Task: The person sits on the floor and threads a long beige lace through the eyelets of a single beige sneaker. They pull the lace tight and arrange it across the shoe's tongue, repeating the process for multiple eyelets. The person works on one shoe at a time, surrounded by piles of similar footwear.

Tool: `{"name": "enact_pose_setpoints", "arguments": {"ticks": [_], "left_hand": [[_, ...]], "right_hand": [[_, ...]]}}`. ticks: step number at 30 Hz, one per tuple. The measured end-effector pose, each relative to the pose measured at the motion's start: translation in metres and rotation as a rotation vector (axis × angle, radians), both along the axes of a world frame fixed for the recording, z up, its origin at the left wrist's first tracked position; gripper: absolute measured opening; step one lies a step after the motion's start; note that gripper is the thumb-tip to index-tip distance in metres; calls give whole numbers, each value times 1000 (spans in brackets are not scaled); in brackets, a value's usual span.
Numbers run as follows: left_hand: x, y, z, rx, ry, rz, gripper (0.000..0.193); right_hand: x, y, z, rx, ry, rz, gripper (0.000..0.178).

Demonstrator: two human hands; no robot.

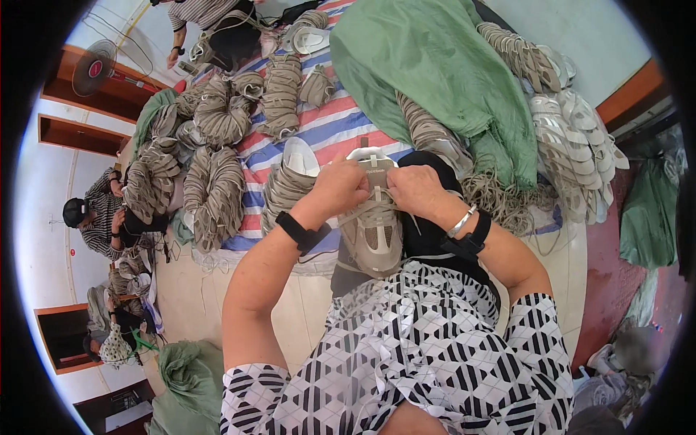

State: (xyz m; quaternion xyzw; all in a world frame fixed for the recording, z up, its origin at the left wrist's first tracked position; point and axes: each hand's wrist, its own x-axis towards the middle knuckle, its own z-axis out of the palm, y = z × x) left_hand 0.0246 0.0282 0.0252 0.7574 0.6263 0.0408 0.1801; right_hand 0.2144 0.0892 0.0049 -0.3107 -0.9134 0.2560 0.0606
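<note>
A beige and grey shoe upper rests on my lap, toe toward me, with its tongue standing up between my hands. Thin beige shoelace crosses its front. On the left edge by the top eyelets, my left hand is closed in a pinch; its fingertips are partly hidden. My right hand pinches at the opposite edge, a lace strand hanging below its fingers. Close to my left hand stands a stack of nested shoe uppers.
Bundled uppers lie on a striped sheet. Ahead, a green sack covers more stacks. Loose laces and pale uppers are at the right. Other people sit at the left, near a fan.
</note>
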Motion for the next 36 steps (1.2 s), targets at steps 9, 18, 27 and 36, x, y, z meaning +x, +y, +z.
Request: {"name": "enact_pose_setpoints", "arguments": {"ticks": [9,18,27,36], "left_hand": [[-3,6,-4,-60,9,24,8],[17,8,10,-62,122,40,23],[16,-30,22,482,-1,58,20],[20,-40,17,-240,-431,360,33]], "right_hand": [[4,-14,-26,-22,325,-132,13],[-1,5,-45,-563,466,-86,16],[32,6,0,119,640,-302,29],[27,-14,-27,-223,353,-138,22]]}}
